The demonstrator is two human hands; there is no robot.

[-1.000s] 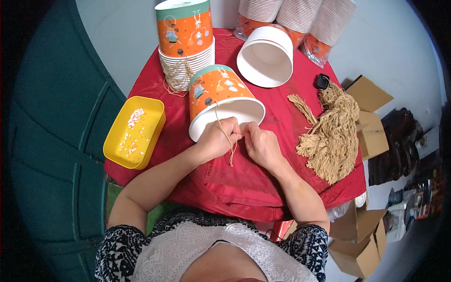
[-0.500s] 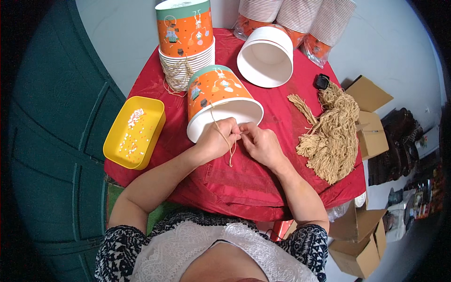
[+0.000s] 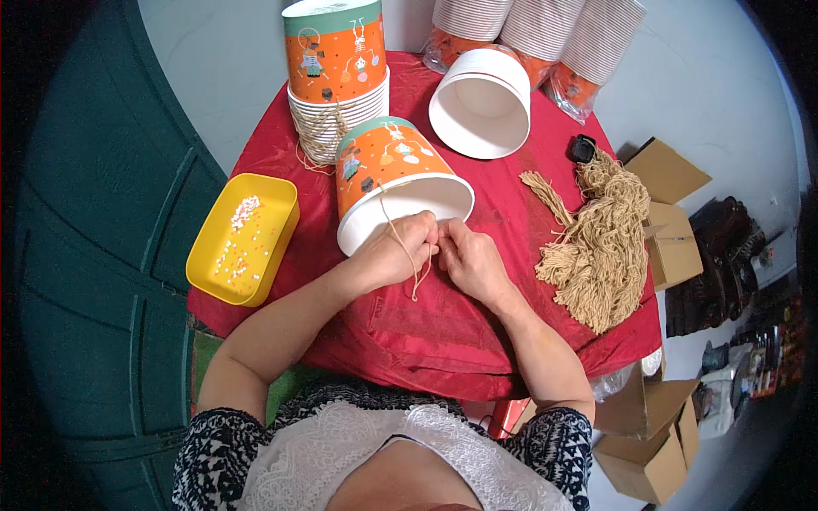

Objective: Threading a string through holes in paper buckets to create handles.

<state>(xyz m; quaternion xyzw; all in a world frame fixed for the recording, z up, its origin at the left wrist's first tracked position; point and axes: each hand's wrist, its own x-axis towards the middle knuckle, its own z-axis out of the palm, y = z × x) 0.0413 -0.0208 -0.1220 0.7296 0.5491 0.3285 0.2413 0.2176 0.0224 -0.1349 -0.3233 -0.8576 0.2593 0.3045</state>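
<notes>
An orange paper bucket (image 3: 400, 153) with a green base band lies tilted on its side, its white mouth toward me. A thin tan cord (image 3: 388, 217) comes out of its side near the rim and runs down across my left hand. Closed in a pinch in front of the mouth, my left hand (image 3: 396, 249) grips this cord, and a loose end dangles below. Fingertip to fingertip with it, my right hand (image 3: 471, 260) is also pinched closed. Whatever its fingers hold is hidden or too small to make out.
Left stands a yellow tub (image 3: 277, 260) with small white and orange beads (image 3: 244, 211). Nested buckets (image 3: 336, 64) with cord looped on them rise behind. A white-mouthed bucket (image 3: 486, 119) lies farther right, before bagged stacks (image 3: 545, 38). A tan cord bundle (image 3: 601, 247) covers the red cloth's right side.
The bucket has shifted very slightly left. My right fingers have curled in closer against my left fingertips; the cord still hangs from my left hand.
</notes>
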